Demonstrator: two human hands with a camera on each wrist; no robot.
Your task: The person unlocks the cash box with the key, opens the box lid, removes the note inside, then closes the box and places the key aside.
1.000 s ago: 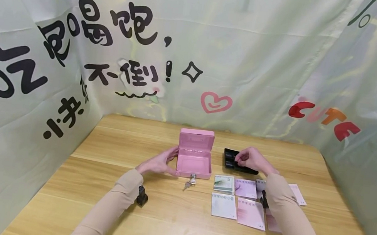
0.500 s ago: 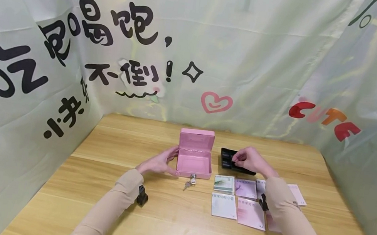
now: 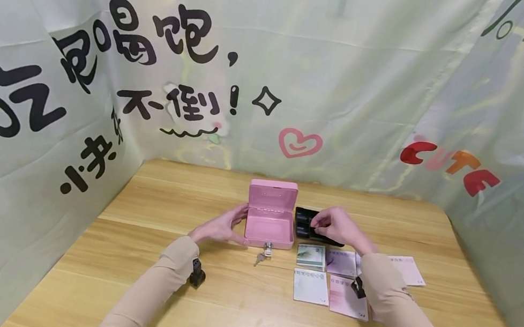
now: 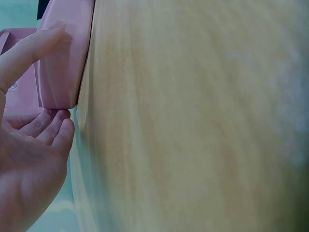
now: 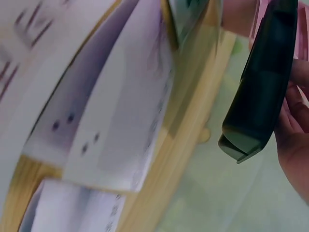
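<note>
A pink cash box stands on the table with its lid raised and its inside bare. My left hand holds the box at its left end; in the left wrist view the thumb lies along one wall and the other fingers meet the corner. My right hand pinches a black coin tray from above, right beside the box's right wall. Seen from the right wrist, the tray is tilted in the fingers. A small padlock with keys hangs at the box front.
Banknotes lie in two rows front right: a green one, a purple one, a pale blue one, pink ones, partly under my right forearm. A printed curtain hangs behind the wooden table.
My right hand has moved left with the black coin tray, from apart from the box to right beside it. The left hand and the box have stayed in place.
</note>
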